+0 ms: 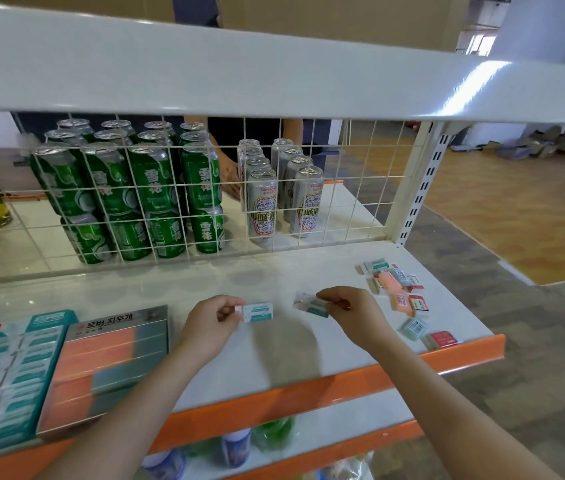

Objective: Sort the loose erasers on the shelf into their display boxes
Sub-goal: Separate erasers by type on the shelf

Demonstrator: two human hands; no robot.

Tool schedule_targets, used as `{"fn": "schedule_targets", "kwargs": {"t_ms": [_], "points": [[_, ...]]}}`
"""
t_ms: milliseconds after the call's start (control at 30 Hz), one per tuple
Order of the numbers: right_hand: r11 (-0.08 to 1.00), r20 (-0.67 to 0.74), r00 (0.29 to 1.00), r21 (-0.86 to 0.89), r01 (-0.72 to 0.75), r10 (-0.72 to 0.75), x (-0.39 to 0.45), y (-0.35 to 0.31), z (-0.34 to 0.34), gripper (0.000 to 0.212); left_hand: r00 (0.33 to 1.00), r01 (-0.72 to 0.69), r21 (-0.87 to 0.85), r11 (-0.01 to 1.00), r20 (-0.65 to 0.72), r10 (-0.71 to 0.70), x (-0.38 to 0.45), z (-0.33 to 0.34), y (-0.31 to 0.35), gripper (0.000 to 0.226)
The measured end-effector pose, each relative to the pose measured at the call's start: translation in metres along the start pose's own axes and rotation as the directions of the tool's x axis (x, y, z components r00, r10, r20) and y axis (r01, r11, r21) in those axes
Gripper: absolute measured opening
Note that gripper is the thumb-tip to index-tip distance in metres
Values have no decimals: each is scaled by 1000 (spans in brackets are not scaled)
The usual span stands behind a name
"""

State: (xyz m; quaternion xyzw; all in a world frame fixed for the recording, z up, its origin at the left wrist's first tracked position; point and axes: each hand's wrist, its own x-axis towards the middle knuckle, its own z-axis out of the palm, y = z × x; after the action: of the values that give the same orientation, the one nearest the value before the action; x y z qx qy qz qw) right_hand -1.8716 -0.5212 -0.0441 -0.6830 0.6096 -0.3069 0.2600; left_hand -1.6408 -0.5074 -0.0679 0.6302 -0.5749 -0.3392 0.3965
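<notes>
Two display boxes (66,368) are sitting at the shelf's (274,358) near left. The left hand (213,318) is pinching a white-and-teal eraser (257,312); the right hand (346,311) is pinching another teal eraser (314,306). Loose erasers (398,289) are lying right; cans (128,188) are standing behind the wire grid.

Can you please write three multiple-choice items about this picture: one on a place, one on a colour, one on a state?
1. Where does the pile of loose small erasers lie on the white shelf?
A right end
B left end
C in a box

2. Which colour is the shelf's front price strip?
A blue
B orange
C green

3. What does the left hand do?
A lies flat
B pinches a white-and-teal sleeved eraser
C grips a can

Answers: 1 A, the pile lies near the right edge. 2 B, the strip is orange. 3 B, its fingers pinch the eraser's end.
</notes>
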Motion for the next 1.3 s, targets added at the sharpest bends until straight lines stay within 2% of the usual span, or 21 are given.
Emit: {"fn": "schedule_targets", "kwargs": {"t_ms": [100,233,433,767,1000,1200,1300], "points": [[991,-18,1000,135,-9,12,-5,-12,-3,32,999,8,-118,993,43,-2,-7,-7,9,23],[968,11,1000,251,-19,17,-15,-22,-4,31,998,11,-183,983,56,0,-17,-13,13,29],[964,48,999,267,-14,1,-30,-20,-2,22,998,20,-168,986,57,-10,-32,-17,9,32],[968,83,996,250,10,-32,-36,-16,-3,22,999,18,-122,992,43,-13,-46,-10,9,25],[969,109,991,241,47,-76,-28,-22,4,22,997,-15,-46,999,-81,11,-51,-11,3,32],[967,132,981,231,110,-143,-23,-43,27,22,983,16,3,1000,-183,-15,-62,-36,-10,37],[964,161,971,227,137,-176,-22,-61,44,22,967,62,65,996,-250,-44,-68,-55,-15,28]]}}
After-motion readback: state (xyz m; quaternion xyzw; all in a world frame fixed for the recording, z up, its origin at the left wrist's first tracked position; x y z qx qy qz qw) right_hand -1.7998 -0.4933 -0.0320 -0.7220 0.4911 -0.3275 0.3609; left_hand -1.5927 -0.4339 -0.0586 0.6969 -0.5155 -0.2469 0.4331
